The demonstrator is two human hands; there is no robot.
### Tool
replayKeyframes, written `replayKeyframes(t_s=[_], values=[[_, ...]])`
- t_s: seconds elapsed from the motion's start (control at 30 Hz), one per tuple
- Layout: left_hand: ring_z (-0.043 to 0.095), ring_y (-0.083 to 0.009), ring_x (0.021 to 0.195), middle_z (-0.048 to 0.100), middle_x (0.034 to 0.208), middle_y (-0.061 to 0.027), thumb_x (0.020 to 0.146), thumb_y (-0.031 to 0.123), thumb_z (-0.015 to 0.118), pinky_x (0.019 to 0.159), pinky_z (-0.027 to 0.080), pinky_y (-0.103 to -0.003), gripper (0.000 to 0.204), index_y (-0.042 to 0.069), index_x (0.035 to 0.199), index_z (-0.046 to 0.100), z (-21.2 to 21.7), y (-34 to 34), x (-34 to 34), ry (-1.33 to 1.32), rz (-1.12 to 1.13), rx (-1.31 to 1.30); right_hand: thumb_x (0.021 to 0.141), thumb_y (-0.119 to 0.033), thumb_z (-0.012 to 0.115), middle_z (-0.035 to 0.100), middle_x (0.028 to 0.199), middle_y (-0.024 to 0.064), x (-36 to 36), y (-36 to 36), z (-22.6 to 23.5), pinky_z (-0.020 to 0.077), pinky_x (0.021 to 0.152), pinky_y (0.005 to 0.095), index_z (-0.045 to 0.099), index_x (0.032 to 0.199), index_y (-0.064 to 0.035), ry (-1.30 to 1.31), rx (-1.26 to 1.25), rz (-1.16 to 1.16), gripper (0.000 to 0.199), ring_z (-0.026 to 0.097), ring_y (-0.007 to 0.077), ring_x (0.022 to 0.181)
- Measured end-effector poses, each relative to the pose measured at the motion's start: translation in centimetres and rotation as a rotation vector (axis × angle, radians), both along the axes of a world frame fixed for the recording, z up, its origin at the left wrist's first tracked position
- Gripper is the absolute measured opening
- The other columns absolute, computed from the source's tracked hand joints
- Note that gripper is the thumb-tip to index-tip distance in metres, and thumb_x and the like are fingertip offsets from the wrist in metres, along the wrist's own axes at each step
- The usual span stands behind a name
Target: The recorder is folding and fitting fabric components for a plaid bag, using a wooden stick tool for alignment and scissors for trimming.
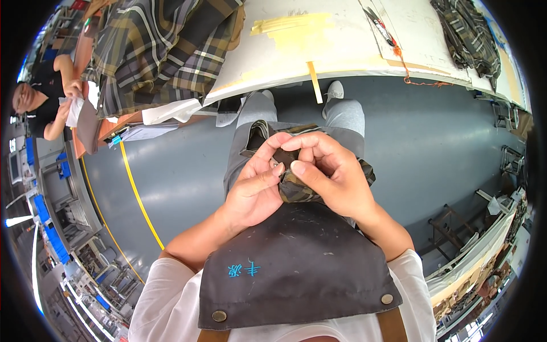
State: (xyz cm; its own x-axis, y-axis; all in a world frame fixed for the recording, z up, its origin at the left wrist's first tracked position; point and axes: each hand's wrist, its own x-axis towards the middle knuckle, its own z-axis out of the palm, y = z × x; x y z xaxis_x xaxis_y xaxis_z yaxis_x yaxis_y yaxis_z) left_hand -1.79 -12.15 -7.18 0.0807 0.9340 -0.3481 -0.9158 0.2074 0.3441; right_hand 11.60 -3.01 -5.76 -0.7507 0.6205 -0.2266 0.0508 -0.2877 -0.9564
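Note:
A plaid garment [299, 191] in dark olive, brown and pale stripes lies bunched over my lap, its kind hidden by the folds. My left hand [256, 185] is closed on its dark edge, thumb and index finger pinching from the left. A tiny shiny spot shows by that thumb tip, too small to name. My right hand [333, 171] grips the same cloth from the right, with the thumb pressed on it and the index finger curled over the top. The fingertips of both hands nearly meet around a dark brown patch of the fabric.
Ahead stands a white-topped table [347, 43] with yellow tape, a plaid garment pile [165, 51] at left, thread snips [382, 28] with orange thread, and more plaid cloth [470, 40] at right. A co-worker [48, 102] handles cloth at far left. A dark apron [302, 262] covers my front.

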Motion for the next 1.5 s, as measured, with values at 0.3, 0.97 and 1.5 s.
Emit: replayKeyframes(t_s=[0.3,0.97,1.5], values=[[0.049,-0.0232,0.109,0.049,0.118,-0.0085,0.088,0.012,0.053,0.091,0.043,-0.037,0.042,0.014,0.126,0.036,0.5,0.7,-1.0,-0.039,0.045,0.081,0.069,0.003,0.067,0.042,0.078,-0.0026,1.1,0.8,0.1,0.0351,0.067,0.0208,0.051,0.111,-0.0041,0.026,-0.061,0.115,0.045,0.041,0.006,0.074],[0.049,-0.0252,0.109,0.05,0.114,-0.019,0.07,-0.009,0.066,0.091,0.04,-0.037,0.083,0.017,0.127,0.012,2.5,-0.5,-1.8,0.57,0.225,0.533,0.068,0.004,0.065,0.059,0.08,0.0113,1.2,2.4,6.5,0.0458,0.062,0.03,0.06,0.093,-0.0003,0.027,0.886,-0.058,0.026,0.058,0.0243,0.07],[0.058,-0.0218,0.089,0.061,0.1,-0.0093,0.078,0.022,0.068,0.082,0.043,-0.03,0.034,0.001,0.104,0.059,6.3,-0.8,0.0,1.307,-0.298,0.903,0.074,-0.009,0.063,0.053,0.109,0.0168,-1.8,9.5,12.0,0.0374,0.093,0.0348,0.052,0.109,-0.001,-0.091,1.615,-0.284,0.038,0.049,0.0286,0.106]])
